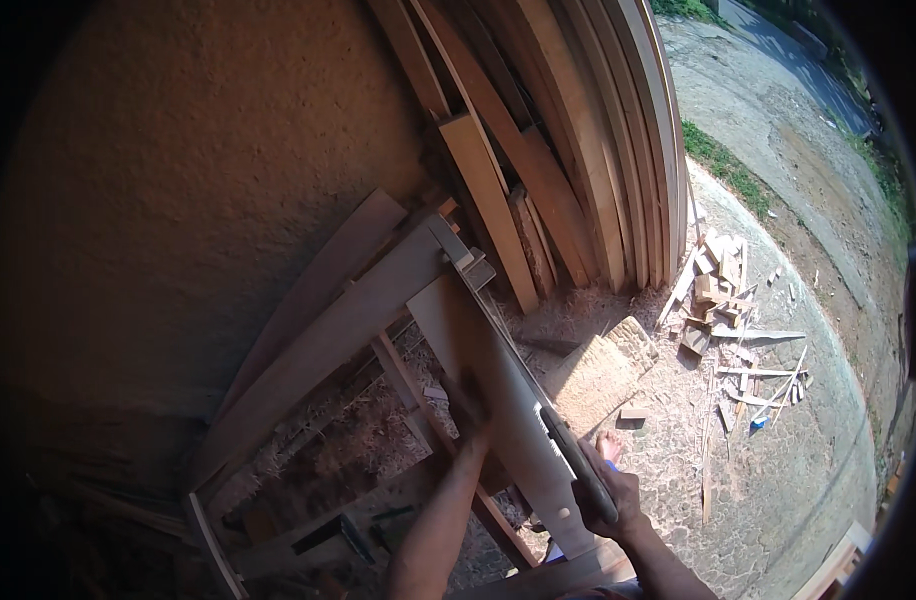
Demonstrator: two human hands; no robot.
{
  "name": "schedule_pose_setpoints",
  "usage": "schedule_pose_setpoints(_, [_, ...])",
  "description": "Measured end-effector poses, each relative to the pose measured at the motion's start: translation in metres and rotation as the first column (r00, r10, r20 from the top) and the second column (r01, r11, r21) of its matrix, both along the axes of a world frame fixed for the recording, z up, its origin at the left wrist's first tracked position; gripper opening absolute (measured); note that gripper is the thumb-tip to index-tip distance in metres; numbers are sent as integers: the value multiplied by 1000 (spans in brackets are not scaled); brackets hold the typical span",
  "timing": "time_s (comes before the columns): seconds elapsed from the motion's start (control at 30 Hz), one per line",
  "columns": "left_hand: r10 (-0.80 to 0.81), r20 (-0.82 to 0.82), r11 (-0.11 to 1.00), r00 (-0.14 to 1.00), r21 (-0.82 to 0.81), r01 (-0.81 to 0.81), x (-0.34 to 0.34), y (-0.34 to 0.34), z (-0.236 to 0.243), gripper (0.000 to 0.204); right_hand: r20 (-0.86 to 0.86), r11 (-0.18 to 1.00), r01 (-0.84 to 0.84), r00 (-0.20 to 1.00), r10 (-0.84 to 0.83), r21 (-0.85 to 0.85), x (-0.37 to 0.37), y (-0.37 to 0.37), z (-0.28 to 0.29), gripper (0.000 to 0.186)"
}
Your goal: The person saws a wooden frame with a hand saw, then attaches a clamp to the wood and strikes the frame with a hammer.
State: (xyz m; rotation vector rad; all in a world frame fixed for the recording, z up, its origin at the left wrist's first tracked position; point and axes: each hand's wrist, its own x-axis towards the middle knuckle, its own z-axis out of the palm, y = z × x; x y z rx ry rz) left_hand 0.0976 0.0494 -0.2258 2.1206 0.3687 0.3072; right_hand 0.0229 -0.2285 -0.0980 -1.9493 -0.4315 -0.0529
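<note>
A wide wooden board (478,355) stands on edge in front of me, slanting from the upper left down toward my body. My left hand (468,405) lies in shadow against the board's left face, its fingers stretched out. On the right, my right hand (613,500) is closed around the rear end of a long dark tool (578,455), which lies along the board's edge; its exact kind cannot be made out. The far end of the board meets a small wooden block (473,268) on a long plank (348,325) of the bench.
Tall planks (598,150) lean against the brown wall (218,170). Wood offcuts (713,300) are heaped on the ground at the right. A sawdust-covered block (603,370) sits beyond the board, with shavings around it. A wooden crosspiece (408,390) runs left of the board.
</note>
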Motion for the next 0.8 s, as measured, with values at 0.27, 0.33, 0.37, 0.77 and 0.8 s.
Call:
schedule_pose_setpoints(0.27, [126, -92, 982, 988, -127, -138, 27, -36, 40, 66, -90, 995, 93, 992, -90, 26, 205, 132, 12, 67])
schedule_pose_setpoints(0.33, [117, -94, 992, 989, 64, -111, 21, -23, 30, 66, -31, 991, 49, 998, -45, 128, 174, 101, -6, 65])
schedule_pose_setpoints(0.37, [120, -107, 982, 987, 156, -103, 17, -13, 23, 66, -14, 987, 17, 1000, -15, 162, 123, 77, -8, 64])
schedule_pose_setpoints(0.77, [144, -123, 983, 982, -98, -157, 34, -45, 37, 62, -39, 989, 134, 991, -131, 68, 211, 110, 2, 62])
schedule_pose_setpoints(0.8, [118, -20, 991, 993, -67, -119, 35, -24, 24, 62, -58, 991, 94, 994, -89, 90, 207, 121, 8, 62])
